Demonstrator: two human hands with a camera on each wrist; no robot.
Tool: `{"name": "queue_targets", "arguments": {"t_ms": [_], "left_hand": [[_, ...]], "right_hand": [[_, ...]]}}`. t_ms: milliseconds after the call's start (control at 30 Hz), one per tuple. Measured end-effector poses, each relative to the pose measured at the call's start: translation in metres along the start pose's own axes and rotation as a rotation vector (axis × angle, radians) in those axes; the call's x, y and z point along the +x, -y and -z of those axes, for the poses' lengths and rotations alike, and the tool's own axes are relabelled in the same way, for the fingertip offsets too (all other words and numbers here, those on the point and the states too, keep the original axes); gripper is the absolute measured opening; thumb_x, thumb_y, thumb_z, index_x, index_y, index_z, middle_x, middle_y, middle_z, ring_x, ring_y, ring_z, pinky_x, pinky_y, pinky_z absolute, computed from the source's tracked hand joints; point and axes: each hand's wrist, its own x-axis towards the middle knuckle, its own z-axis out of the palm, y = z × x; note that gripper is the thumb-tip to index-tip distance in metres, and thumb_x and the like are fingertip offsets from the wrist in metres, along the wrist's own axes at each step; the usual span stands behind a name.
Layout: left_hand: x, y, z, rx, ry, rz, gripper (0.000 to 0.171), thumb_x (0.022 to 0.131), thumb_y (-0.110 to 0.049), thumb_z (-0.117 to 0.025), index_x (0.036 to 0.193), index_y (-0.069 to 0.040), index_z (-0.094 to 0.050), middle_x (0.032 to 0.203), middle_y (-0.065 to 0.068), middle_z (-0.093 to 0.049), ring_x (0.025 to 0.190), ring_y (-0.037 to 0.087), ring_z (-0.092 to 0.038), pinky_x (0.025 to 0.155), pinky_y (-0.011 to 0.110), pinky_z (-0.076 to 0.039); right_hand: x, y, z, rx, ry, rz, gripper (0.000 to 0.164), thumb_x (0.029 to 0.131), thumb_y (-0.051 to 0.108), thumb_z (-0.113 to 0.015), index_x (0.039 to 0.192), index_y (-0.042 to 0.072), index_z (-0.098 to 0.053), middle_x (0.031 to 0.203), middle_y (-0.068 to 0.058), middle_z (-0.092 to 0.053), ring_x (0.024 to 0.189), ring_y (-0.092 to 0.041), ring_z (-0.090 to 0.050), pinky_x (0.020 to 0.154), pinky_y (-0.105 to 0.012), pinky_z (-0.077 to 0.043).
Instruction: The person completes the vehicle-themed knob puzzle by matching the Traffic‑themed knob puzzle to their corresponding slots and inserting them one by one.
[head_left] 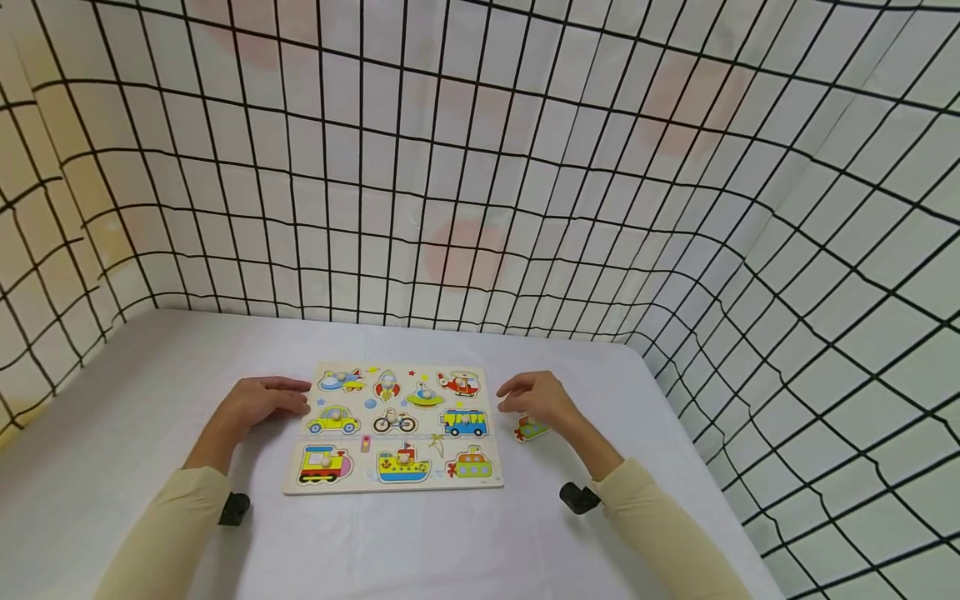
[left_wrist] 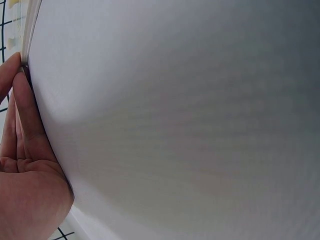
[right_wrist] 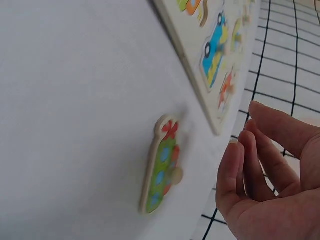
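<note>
A wooden peg puzzle board (head_left: pixel 345 450) with vehicle pictures lies flat on the table. My left hand (head_left: pixel 258 400) is at the board's left edge, fingers fairly straight, fingertips touching or nearly touching the edge. To the right of the board, a green submarine puzzle piece (right_wrist: pixel 162 167) with red parts and a round wooden knob lies on the table. My right hand (head_left: pixel 543 396) hovers between that piece and the board's right edge, fingers loosely bent and holding nothing. It partly covers the piece in the head view. A submarine picture (head_left: pixel 472 463) shows at the board's lower right.
A white cloth covers the table (head_left: pixel 390 550). Black wire netting (head_left: pixel 465 167) rises behind it and along both sides. A dark wrist camera (head_left: pixel 235 508) sits under the left wrist, and another camera (head_left: pixel 579 497) under the right.
</note>
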Motion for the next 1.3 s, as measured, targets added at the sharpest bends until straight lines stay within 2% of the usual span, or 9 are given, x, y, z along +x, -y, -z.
{"name": "queue_targets", "arguments": {"t_ms": [133,333,667,1000,1300], "left_hand": [[0.0,0.0,0.0,-0.006,-0.001,0.001,0.061,0.085,-0.027,-0.079,0.138,-0.004,-0.062,0.132,0.018,-0.068,0.132,0.041,-0.052,0.108,0.057,-0.041],[0.001,0.002,-0.001,-0.013,-0.003,0.003,0.061,0.085,-0.027,-0.08,0.138,-0.004,-0.062,0.132,0.018,-0.068,0.131,0.041,-0.053,0.108,0.056,-0.042],[0.003,0.002,-0.002,-0.013,-0.004,0.004,0.062,0.084,-0.027,-0.08,0.138,-0.004,-0.062,0.135,0.019,-0.066,0.129,0.04,-0.054,0.106,0.054,-0.044],[0.002,0.001,-0.001,-0.007,0.002,0.01,0.062,0.083,-0.026,-0.08,0.138,-0.005,-0.062,0.138,0.019,-0.063,0.131,0.041,-0.052,0.109,0.056,-0.042],[0.002,0.001,-0.001,-0.004,-0.006,0.009,0.061,0.084,-0.028,-0.08,0.138,-0.006,-0.062,0.138,0.02,-0.063,0.13,0.04,-0.053,0.104,0.052,-0.045]], "right_hand": [[0.003,-0.014,0.002,0.005,-0.017,-0.027,0.019,0.084,0.018,-0.081,0.102,0.013,-0.078,0.09,-0.002,-0.073,0.078,-0.02,-0.069,0.074,-0.034,-0.057],[0.003,-0.03,0.004,-0.015,-0.03,-0.048,0.018,0.083,0.017,-0.081,0.1,0.012,-0.079,0.088,-0.001,-0.074,0.078,-0.015,-0.065,0.07,-0.027,-0.051],[0.0,-0.051,0.009,-0.033,-0.033,-0.05,0.018,0.08,0.014,-0.083,0.098,0.012,-0.08,0.092,-0.001,-0.074,0.085,-0.016,-0.062,0.071,-0.026,-0.05],[-0.004,-0.06,0.012,-0.009,-0.024,-0.044,0.02,0.077,0.009,-0.082,0.097,0.009,-0.08,0.093,-0.003,-0.072,0.083,-0.017,-0.061,0.067,-0.025,-0.051],[-0.003,-0.058,0.012,-0.007,-0.02,-0.042,0.015,0.079,0.007,-0.08,0.095,0.008,-0.08,0.092,-0.003,-0.075,0.079,-0.017,-0.062,0.067,-0.028,-0.053]]}}
